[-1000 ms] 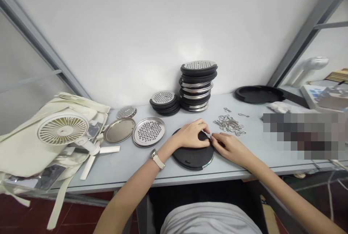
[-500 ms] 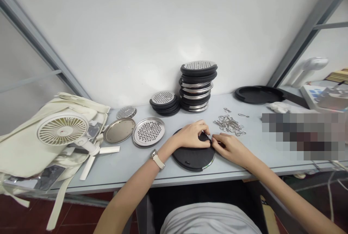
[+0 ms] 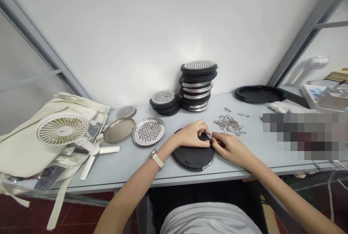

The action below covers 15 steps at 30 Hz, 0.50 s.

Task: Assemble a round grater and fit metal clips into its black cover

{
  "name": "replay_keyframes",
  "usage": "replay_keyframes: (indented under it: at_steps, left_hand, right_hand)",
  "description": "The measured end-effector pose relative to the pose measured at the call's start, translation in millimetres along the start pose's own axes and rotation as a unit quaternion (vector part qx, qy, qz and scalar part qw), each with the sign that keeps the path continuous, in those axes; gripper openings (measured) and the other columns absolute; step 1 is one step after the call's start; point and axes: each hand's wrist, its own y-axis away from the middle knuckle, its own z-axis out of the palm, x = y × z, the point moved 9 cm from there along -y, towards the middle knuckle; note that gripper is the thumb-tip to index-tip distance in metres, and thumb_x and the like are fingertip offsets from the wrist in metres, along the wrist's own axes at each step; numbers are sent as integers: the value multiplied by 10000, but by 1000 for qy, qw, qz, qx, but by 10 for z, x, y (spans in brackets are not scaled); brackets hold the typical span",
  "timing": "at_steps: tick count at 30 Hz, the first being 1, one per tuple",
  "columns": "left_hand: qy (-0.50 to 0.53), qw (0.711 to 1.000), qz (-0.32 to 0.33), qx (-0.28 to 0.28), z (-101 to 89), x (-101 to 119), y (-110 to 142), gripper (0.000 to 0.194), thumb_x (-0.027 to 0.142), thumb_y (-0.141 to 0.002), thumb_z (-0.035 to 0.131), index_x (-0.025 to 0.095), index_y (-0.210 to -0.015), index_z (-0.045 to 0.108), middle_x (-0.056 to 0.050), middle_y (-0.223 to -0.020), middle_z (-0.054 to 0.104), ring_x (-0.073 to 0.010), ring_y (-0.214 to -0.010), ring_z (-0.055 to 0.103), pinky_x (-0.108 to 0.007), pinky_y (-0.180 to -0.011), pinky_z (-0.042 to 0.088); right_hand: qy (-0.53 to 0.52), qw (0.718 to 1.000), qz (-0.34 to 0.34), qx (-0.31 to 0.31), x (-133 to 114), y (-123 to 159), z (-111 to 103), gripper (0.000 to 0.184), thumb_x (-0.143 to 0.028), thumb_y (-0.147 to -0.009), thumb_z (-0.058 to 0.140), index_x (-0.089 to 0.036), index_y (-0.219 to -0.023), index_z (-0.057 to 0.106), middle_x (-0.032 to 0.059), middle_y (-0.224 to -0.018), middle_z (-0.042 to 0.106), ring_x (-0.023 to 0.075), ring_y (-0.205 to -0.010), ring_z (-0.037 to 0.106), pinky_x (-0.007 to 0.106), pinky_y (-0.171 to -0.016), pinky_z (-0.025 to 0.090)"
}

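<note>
A black round disc (image 3: 194,159) lies on the table in front of me, with a strip of bright metal showing along its near right edge. My left hand (image 3: 193,134) rests across its far half, thumb and fingers curled in a grip at the far right rim. Close beside it, my right hand (image 3: 228,147) is closed in a pinch at the same rim. A small shiny metal bit shows between the two hands; what the right fingertips hold is hidden. Just beyond my right hand lies a pile of bent metal wire hooks (image 3: 228,123).
Behind stand a tall stack of black and silver discs (image 3: 197,89) and a lower stack (image 3: 164,100). Left lie a perforated metal plate (image 3: 149,132), a plain metal lid (image 3: 119,130) and a white fan (image 3: 65,130) on a cream bag. A black tray (image 3: 259,94) sits back right.
Hardly anything differs. Both hands stay at the disc's far right rim, with only a slight shift of the right fingers.
</note>
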Motion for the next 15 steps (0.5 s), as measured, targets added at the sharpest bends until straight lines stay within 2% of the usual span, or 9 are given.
replay_keyframes:
  at_steps: [8, 15]
  left_hand:
    - [21, 1000, 19, 6, 5, -5, -7, 208, 238, -644, 659, 157, -810, 563, 14, -828, 470, -72, -656, 466, -212, -627, 411]
    - [18, 1000, -2, -6, 13, -25, -12, 225, 236, -633, 673, 155, -812, 565, 7, -840, 480, -79, -671, 465, -218, -637, 409]
  right_hand:
    - [4, 1000, 5, -1, -12, 6, -11, 162, -237, -872, 397, -217, -719, 445, -15, -584, 534, 139, -518, 491, 233, -519, 328]
    - [1, 1000, 21, 1, -5, 18, -35, 97, -245, -838, 428, -214, -752, 460, -23, -575, 528, 140, -510, 489, 232, -516, 327]
